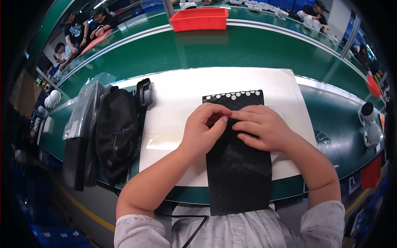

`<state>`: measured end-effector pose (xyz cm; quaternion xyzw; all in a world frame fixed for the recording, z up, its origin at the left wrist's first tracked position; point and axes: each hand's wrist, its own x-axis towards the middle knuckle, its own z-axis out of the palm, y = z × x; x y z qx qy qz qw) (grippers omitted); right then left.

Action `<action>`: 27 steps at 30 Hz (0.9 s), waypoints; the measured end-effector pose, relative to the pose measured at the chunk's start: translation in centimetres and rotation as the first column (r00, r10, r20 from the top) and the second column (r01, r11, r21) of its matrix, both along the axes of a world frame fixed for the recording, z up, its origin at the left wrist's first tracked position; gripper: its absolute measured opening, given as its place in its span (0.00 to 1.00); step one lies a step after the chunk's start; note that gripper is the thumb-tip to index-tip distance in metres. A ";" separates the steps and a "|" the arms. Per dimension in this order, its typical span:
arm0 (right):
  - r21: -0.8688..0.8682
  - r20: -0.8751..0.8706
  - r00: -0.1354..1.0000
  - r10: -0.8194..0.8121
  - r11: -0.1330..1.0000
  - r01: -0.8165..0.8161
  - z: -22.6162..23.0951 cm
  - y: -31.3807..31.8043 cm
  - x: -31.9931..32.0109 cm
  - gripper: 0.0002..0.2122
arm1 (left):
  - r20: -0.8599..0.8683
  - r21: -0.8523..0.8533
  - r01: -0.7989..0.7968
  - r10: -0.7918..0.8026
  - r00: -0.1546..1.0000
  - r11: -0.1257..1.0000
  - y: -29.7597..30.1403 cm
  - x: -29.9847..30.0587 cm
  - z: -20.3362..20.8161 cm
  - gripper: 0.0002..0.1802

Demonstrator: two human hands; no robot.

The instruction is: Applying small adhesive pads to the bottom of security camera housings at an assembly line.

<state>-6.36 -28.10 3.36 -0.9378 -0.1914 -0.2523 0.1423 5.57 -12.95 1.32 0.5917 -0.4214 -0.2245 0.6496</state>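
A long black sheet (237, 177) lies over a white board and hangs past the bench edge toward my lap. White round dots (233, 97) run along its far end. My left hand (204, 126) is over the sheet's left side, thumb and index finger drawn together in a pinch; whatever is between them is too small to make out. From the right, my right hand (262, 126) rests across the sheet with its fingers apart. Its index fingertip meets the left fingertips near the middle of the sheet.
The white board (173, 99) covers the middle of the green bench (331, 128). At left lie a black mesh pouch (118, 132), a black buckle-like part (145, 93) and clear plastic bags (84, 107). A red bin (199, 20) stands beyond; white camera-like devices (371, 124) sit at right. Several people work farther off.
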 end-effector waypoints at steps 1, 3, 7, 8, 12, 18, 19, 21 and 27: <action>-0.001 -0.001 1.000 0.002 1.000 -0.002 0.0 0.0 0.0 0.09 | 0.000 -0.001 0.000 0.000 1.000 1.000 0.0 0.0 0.0 0.07; -0.001 -0.008 1.000 -0.001 1.000 0.001 0.0 -0.1 0.0 0.09 | 0.014 0.012 -0.002 0.002 1.000 1.000 0.0 0.0 -0.1 0.07; -0.029 0.006 1.000 -0.022 0.999 0.022 -0.1 0.0 -0.1 0.09 | 0.060 0.004 -0.012 0.012 0.998 1.000 0.0 0.0 -0.2 0.07; -0.030 0.005 1.000 -0.022 0.999 0.022 0.0 0.0 -0.1 0.09 | 0.061 0.011 -0.016 0.016 0.998 1.000 0.0 0.0 -0.2 0.07; -0.046 0.007 0.997 -0.076 0.996 0.076 0.0 0.2 0.0 0.09 | 0.015 0.024 -0.012 0.011 1.000 1.000 0.2 0.1 -0.3 0.08; -0.080 0.031 0.990 -0.135 0.987 0.137 0.2 0.2 -0.2 0.09 | 0.009 0.049 0.030 -0.031 0.999 0.998 0.0 0.2 0.1 0.08; -0.090 0.015 0.987 -0.157 0.983 0.158 0.2 0.2 -0.2 0.09 | 0.010 0.051 0.028 -0.028 1.000 0.998 0.0 0.3 0.1 0.08; -0.100 -0.007 0.986 -0.169 0.981 0.168 0.2 0.3 -0.2 0.09 | 0.032 0.072 0.036 -0.038 0.999 0.997 0.1 0.4 0.0 0.09; -0.096 -0.091 0.978 -0.187 0.979 0.179 0.1 0.2 -0.2 0.10 | 0.051 0.041 0.070 -0.072 0.996 0.997 -0.2 0.7 -0.5 0.06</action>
